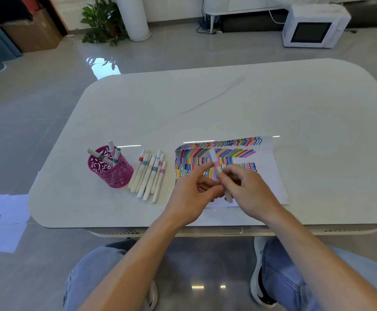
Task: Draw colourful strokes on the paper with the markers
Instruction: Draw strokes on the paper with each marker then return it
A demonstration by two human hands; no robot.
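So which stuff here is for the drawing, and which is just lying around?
For the drawing: pink-banded white marker being held, stroke-covered white paper, row of loose white markers, magenta cut-out pen cup.
Just lying about: white microwave, green potted plant, brown cardboard box.
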